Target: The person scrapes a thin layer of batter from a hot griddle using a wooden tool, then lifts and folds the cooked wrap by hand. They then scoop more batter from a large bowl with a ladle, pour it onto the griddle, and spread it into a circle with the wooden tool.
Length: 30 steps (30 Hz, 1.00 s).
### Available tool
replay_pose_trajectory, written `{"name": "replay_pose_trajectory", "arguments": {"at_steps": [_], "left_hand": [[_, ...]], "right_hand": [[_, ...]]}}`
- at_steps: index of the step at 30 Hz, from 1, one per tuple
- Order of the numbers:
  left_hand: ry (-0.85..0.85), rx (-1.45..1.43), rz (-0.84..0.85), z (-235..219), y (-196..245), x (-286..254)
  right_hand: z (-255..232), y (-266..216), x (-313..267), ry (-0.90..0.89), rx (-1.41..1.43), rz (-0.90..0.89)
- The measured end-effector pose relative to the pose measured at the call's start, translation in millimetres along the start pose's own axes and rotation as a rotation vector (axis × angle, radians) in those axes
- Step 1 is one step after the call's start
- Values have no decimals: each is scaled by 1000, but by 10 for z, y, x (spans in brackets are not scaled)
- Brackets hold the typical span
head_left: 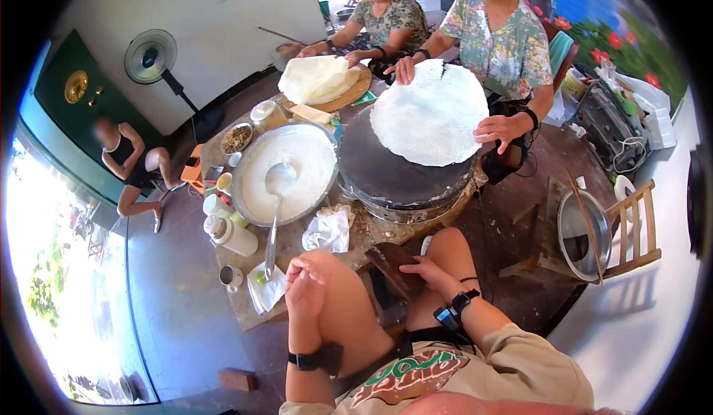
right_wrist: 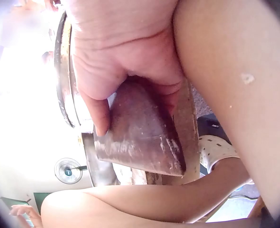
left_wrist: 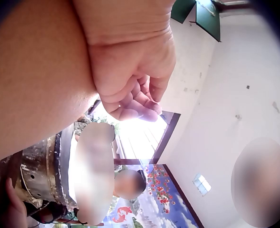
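My right hand (head_left: 428,272) grips a dark brown, wedge-shaped scraper (right_wrist: 137,130) between thumb and fingers, low between my knees. Its broad straight edge, streaked with pale batter, points away from the palm. My left hand (head_left: 303,287) rests against my left knee with loosely curled fingers and nothing in them. Ahead is a round black griddle (head_left: 401,170). A person across from me holds a thin white round pancake (head_left: 427,114) by its edges, partly above the griddle. To its left stands a wide metal basin (head_left: 245,192) of white batter, with a ladle (head_left: 281,181) lying in it.
A second person handles thin pale sheets (head_left: 319,79) on a round board (head_left: 356,92). Near my left knee are a white bottle (head_left: 232,235), a metal cup (head_left: 231,275) and a crumpled plastic bag (head_left: 327,231). At right, a steel basin (head_left: 603,226) sits on a wooden chair (head_left: 640,248).
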<state>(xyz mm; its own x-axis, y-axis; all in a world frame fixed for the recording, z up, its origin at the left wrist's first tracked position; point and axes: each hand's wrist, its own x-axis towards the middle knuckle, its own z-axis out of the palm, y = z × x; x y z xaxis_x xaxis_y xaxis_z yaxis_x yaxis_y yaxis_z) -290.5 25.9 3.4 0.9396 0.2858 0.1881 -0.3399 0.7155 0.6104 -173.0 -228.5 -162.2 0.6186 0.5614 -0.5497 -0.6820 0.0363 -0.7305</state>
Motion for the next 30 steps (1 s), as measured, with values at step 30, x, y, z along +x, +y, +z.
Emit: {"name": "replay_pose_trajectory", "arguments": {"at_steps": [30], "left_hand": [[-56,-22,6,10,3,9]], "right_hand": [[-33,125,93,-64,-115,-53]]}}
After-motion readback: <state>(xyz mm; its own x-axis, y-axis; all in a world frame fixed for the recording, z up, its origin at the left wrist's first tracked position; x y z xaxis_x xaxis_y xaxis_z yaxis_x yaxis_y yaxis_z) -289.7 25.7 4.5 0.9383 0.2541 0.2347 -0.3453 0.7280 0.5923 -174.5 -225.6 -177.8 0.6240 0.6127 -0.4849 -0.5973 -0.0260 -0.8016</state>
